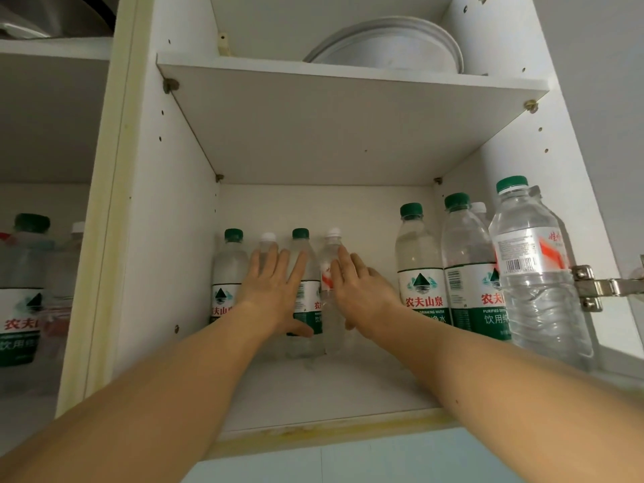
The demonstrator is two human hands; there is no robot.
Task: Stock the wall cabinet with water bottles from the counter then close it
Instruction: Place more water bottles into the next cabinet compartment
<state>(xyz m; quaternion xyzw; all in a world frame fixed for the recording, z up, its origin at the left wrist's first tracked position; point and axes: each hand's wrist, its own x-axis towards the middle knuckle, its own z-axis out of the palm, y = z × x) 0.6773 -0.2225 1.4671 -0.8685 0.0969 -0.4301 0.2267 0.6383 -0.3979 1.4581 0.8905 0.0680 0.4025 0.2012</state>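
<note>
The open wall cabinet (313,388) holds several water bottles on its lower shelf. A back row has green-capped bottles (228,270) and white-capped ones (331,245). My left hand (275,291) lies flat with straight fingers against the bottles at the back left. My right hand (362,294) reaches in beside it, fingers straight, touching the white-capped bottle with a red label. More bottles stand along the right wall, two green-labelled (421,270) and a clear one with a red label (533,273) nearest the front.
An upper shelf (348,109) carries stacked white plates (390,47). A metal door hinge (599,287) juts from the right wall. The neighbouring compartment on the left holds more bottles (24,291). Bare shelf floor lies in front of the back row.
</note>
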